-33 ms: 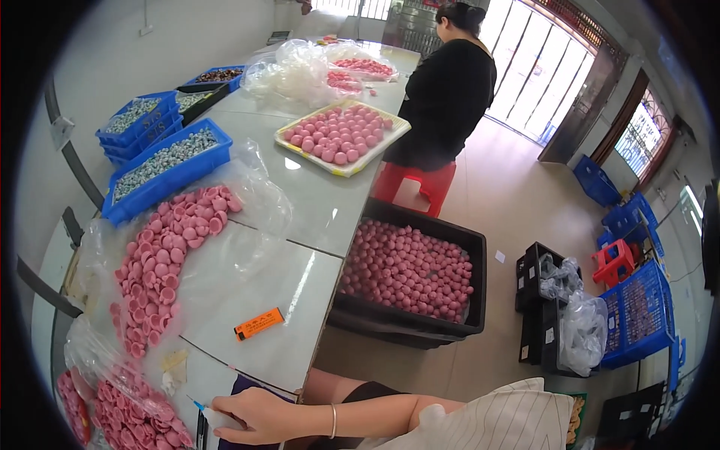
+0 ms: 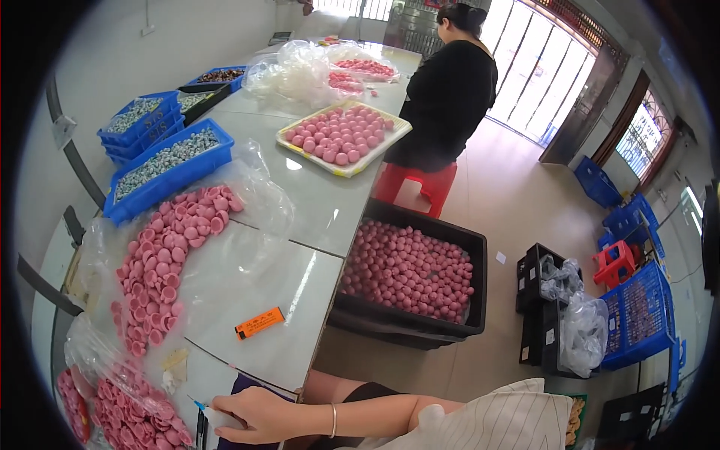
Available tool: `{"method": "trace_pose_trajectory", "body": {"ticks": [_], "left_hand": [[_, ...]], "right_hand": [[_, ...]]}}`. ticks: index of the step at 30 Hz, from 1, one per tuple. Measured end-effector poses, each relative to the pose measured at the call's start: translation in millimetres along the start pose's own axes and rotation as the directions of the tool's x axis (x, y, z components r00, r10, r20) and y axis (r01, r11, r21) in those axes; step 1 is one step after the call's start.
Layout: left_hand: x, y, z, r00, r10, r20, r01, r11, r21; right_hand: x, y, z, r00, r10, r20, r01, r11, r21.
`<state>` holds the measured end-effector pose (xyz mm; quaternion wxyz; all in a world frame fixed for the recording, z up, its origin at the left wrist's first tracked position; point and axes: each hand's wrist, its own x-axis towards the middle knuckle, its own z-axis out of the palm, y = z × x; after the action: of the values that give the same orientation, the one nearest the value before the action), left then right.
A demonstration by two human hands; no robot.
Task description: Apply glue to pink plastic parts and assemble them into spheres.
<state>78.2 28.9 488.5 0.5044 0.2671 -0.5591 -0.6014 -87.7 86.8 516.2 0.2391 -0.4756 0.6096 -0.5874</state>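
Observation:
My right hand (image 2: 262, 414) reaches in at the lower edge, a bangle at its wrist. Its fingers are closed round a small white squeeze bottle (image 2: 222, 421) with a thin blue needle tip (image 2: 198, 403). Under the hand lies a dark blue cloth or pad (image 2: 244, 382), mostly covered. Beside the bottle, pink half-ball shells (image 2: 135, 412) fill a clear plastic bag. More loose pink half shells (image 2: 161, 259) stretch up the table in a curved heap. An orange box (image 2: 259, 323) lies on the tabletop beyond my hand. My left hand is out of view.
Blue crates (image 2: 172, 169) of small silvery-green pieces line the table's left side. A yellowish tray (image 2: 345, 171) holds pink balls. Below the table edge stands a black crate (image 2: 405, 336) full of pink balls. A person in black (image 2: 450, 90) sits on a red stool (image 2: 442, 187).

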Motion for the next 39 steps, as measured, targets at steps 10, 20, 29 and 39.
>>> {"method": "trace_pose_trajectory", "body": {"ticks": [10, 20, 29, 39], "left_hand": [[-6.7, -2.9, -5.0, 0.999, -0.043, -0.001, 0.043, 0.999, -0.023], [-4.3, 4.2, -3.4, 0.988, -0.027, 0.152, 0.022, 0.999, 0.033], [-8.5, 2.1, -3.2, 1.0, -0.022, -0.017, 0.026, 0.966, 0.256], [-8.1, 5.1, 3.3, 0.998, -0.017, 0.053, 0.01, 0.992, 0.127]], "right_hand": [[-4.4, 12.3, 6.4, 0.981, -0.17, -0.089, 0.164, 0.984, -0.073], [-5.5, 5.6, 1.4, 0.995, -0.092, -0.043, 0.091, 0.995, -0.035], [-1.2, 3.5, -1.1, 0.998, -0.068, 0.005, 0.068, 0.998, -0.008], [-3.5, 1.6, -1.8, 0.999, -0.034, 0.026, 0.034, 0.999, -0.009]]}}
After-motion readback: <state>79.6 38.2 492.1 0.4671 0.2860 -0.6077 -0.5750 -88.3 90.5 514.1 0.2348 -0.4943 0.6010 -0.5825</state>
